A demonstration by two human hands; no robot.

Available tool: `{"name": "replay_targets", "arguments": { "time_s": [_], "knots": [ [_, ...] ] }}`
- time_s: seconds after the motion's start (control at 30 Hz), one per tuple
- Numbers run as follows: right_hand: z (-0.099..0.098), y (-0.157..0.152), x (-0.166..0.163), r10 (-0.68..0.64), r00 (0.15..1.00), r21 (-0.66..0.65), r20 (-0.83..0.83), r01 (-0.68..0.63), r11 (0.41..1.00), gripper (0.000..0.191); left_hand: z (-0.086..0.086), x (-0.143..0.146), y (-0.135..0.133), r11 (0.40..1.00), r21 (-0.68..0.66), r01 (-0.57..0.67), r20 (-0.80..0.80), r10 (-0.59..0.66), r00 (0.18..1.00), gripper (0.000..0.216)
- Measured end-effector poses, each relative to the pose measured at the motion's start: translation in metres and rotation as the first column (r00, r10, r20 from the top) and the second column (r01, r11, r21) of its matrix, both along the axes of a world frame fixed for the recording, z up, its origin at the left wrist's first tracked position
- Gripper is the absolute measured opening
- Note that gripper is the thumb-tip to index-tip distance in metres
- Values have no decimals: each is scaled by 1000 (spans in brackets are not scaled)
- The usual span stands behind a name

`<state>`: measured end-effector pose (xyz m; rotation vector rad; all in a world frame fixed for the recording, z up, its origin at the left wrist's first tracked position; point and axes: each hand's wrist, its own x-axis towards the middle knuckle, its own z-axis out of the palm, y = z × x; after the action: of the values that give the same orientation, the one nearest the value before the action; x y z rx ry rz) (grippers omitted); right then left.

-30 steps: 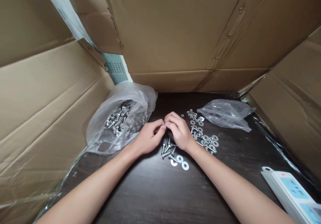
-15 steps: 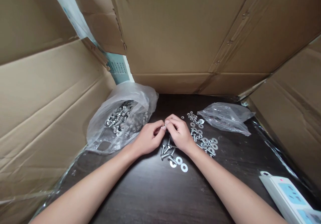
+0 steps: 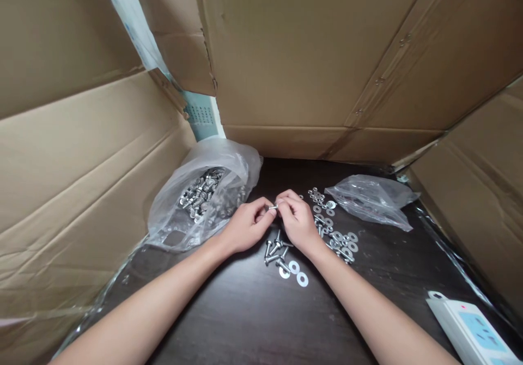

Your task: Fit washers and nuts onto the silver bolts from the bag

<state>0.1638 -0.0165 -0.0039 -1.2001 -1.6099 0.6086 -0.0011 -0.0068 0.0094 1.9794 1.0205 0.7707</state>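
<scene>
A small metal bolt spans the gap between my two hands above the dark table. My left hand pinches one end of it between thumb and forefinger. At the other end, the fingers of my right hand are closed round it; what sits under those fingertips is hidden. Below the hands lie several loose bolts, with flat washers just in front of them. Beside my right wrist spreads a mixed pile of bolts, nuts and washers.
Left of my hands, a clear plastic bag lies open with many bolts inside. A flatter plastic bag is at the back right. A white power strip sits at front right. Cardboard walls enclose the dark table.
My hands have drawn slightly apart, so the bolt's shank now shows between them. The whole view has shifted a little; the loose hardware lies as before.
</scene>
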Motion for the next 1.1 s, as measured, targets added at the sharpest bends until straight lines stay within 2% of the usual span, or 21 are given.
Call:
{"name": "replay_targets", "arguments": {
  "time_s": [0.17,0.5,0.63,0.93,1.1],
  "knots": [
    [1,-1,-1,-19,999,43,43,17,999,31,2,0,0,1000,-3,7,18,-7,1000,24],
    [2,-5,-2,33,994,105,106,-44,993,22,0,-1,1,999,-5,40,19,-39,999,31],
    [1,-7,-4,60,988,102,145,-76,992,20,-2,0,0,1000,12,13,-6,-13,1000,29],
    [3,-3,-3,74,996,-11,57,-73,997,33,-5,-1,-1,995,98,19,31,-22,999,28],
    [-5,-4,-1,18,1000,-40,8,-18,999,44,-4,-1,0,996,88,17,46,-21,999,24]
  ]
}}
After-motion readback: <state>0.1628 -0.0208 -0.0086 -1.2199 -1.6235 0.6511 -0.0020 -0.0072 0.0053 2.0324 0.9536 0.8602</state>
